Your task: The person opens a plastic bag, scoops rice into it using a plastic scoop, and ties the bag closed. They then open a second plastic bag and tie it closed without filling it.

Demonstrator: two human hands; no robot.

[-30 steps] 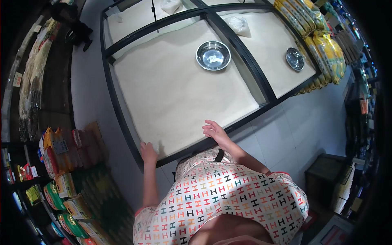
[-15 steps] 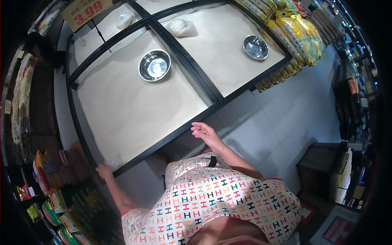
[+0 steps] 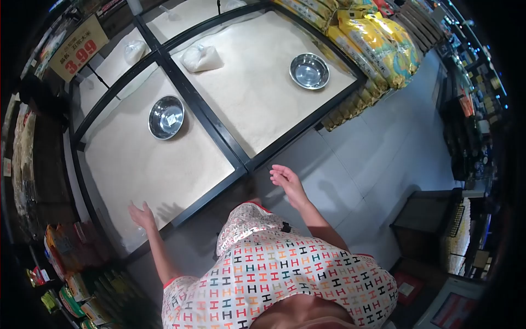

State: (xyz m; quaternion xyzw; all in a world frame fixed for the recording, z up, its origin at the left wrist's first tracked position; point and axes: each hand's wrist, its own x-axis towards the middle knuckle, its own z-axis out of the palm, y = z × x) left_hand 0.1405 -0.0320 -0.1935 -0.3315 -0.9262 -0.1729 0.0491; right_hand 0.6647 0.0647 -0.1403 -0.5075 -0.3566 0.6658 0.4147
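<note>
Overhead view, your own workstation, read L to R. At far L, packaged goods point(image 3: 68, 296) fill a shelf beside the bins. Next, a price sign point(image 3: 79, 46), marked 3.99 in red, stands tilted at the back. In the back bin point(image 3: 96, 101), a small clear bag point(image 3: 134, 51) w/ pale contents lies near the black frame point(image 3: 207, 114).

Your L hand point(image 3: 143, 215) is open and released, fingers spread, over the near L part of the L bin point(image 3: 137, 170); its shadow falls on the pale grain just to the R. Crumpled clear plastic point(image 3: 133, 237) shows just below this hand; whether they touch, you can't tell. A steel bowl point(image 3: 166, 117) sits on the grain in the same bin, toward the back, well apart from your hand, w/ a bright patch inside.

Across the divider, the R bin point(image 3: 257, 104) carries a knotted clear bag point(image 3: 201, 57) near its back L corner. Your R hand point(image 3: 287, 183) is released, fingers loosely bent, above the floor point(image 3: 350, 159), near the front edge of the frame. Farther R, a second bowl point(image 3: 309, 71) rests on the grain near the R side. Yellow sacks point(image 3: 378, 46) are stacked alongside, outside the frame; a dark cabinet point(image 3: 424, 225) stands at lower R.
</note>
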